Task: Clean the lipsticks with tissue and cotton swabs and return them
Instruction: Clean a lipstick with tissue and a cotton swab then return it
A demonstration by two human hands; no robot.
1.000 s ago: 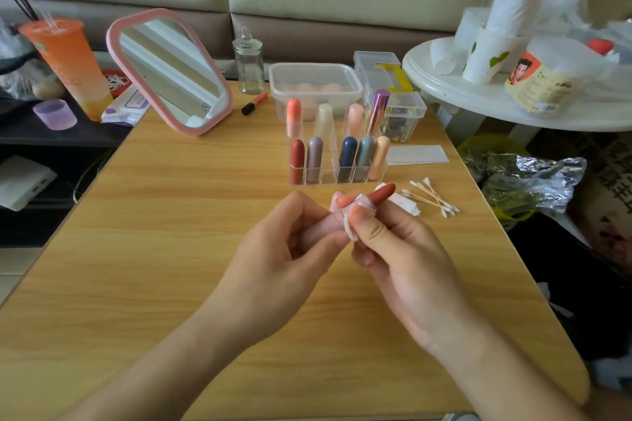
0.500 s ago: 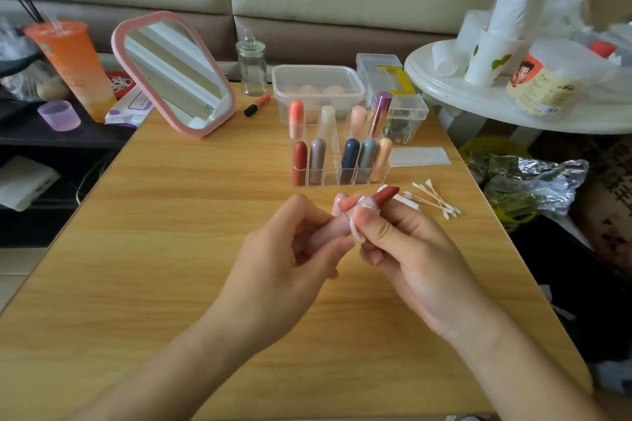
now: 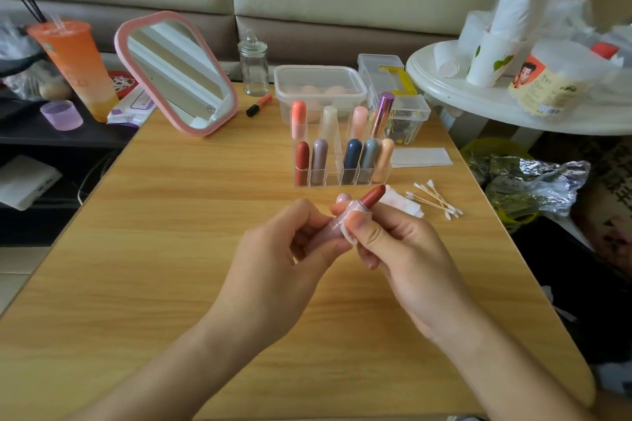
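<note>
Both grips clamped: left hand (image 3: 284, 249) on lipstick (image 3: 372, 197), right hand (image 3: 403, 249) pinching tissue (image 3: 349, 218) (unchanged).

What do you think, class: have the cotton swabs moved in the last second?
No. The cotton swabs lie where they were, at the same gap to the right of the clear organizer.
</note>
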